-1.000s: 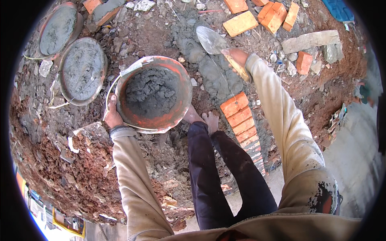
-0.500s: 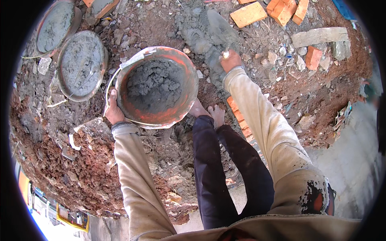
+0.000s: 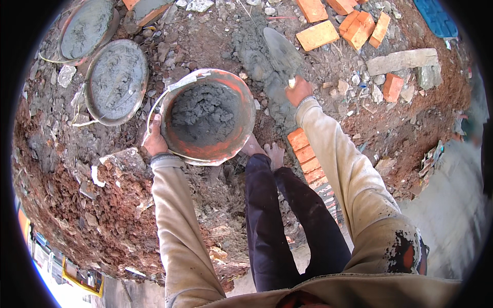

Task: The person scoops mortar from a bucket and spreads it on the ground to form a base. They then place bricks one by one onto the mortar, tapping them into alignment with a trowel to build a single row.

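The left hand (image 3: 154, 140) grips the left edge of the mortar bucket (image 3: 245, 119) (fingers partly hidden). Right of the bucket, the right hand (image 3: 299, 91) is closed around the trowel (image 3: 282, 49) — blade over the mortar strip (image 3: 255, 57).

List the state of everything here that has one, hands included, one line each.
Held bucket: partly filled with mortar
Left hand: gripping that bucket's edge
Mortar strip: spread unevenly
Trowel: blade over that strip
Right hand: closed around trowel handle
Middle bucket: mortar near rim
Brick row: set in line, partly hidden
Loose bricks: scattered
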Available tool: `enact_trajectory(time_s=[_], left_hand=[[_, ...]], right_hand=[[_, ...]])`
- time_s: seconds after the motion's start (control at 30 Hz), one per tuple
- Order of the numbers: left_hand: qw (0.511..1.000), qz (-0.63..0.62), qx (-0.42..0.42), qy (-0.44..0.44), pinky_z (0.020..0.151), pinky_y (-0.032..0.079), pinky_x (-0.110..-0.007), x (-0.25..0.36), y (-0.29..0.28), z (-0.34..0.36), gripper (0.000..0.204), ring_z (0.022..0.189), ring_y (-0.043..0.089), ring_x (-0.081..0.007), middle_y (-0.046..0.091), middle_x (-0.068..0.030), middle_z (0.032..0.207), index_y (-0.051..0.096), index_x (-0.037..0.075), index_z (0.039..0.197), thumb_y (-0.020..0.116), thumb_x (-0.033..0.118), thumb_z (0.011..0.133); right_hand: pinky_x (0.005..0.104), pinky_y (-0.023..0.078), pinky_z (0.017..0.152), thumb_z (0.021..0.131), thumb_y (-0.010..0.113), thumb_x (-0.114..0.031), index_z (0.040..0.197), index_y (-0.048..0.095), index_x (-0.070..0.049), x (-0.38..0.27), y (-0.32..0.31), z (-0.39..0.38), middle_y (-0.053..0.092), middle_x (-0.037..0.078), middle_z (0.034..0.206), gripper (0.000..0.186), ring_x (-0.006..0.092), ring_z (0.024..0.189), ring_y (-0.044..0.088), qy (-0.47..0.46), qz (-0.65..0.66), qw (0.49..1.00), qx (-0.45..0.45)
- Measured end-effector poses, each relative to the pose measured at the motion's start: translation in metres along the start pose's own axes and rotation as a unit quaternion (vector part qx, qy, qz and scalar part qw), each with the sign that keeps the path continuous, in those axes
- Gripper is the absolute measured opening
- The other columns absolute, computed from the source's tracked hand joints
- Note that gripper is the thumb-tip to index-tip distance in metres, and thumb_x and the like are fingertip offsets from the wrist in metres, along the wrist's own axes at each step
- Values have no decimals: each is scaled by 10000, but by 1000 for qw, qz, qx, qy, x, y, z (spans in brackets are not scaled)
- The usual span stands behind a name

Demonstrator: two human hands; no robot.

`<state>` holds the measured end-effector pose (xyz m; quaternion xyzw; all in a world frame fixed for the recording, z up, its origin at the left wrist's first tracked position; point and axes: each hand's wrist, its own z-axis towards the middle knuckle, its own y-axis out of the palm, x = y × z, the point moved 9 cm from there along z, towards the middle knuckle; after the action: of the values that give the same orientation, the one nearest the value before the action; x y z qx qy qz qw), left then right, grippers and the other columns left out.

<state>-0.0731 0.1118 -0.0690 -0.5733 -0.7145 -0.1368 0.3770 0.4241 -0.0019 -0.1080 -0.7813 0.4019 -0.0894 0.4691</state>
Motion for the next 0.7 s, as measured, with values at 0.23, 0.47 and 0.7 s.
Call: enact_trajectory(time_s=[0.23,0.47,0.7], left_hand=[[998,54,6,28,866,474,-308,7,4,-6,438,951,607,-181,658,-88,1085,661,-15,1132,743,269,809],[999,19,21,44,806,500,-319,5,-15,-1,439,881,619,-177,671,-91,1018,681,-39,1066,780,276,776],[999,-25,-7,25,813,489,-320,2,9,-2,464,874,604,-177,656,-97,1023,641,-51,1135,757,232,786]], right_hand=[[467,515,808,730,711,-228,967,599,11,28,-26,11,651,287,920,354,440,884,638,-7,3,999,38],[363,507,513,879,619,-279,983,611,-1,11,-27,36,624,137,792,297,200,803,663,60,291,946,-129],[485,457,912,878,508,-340,1113,600,4,12,-43,114,625,276,1061,426,460,1008,578,-236,-99,960,-109]])
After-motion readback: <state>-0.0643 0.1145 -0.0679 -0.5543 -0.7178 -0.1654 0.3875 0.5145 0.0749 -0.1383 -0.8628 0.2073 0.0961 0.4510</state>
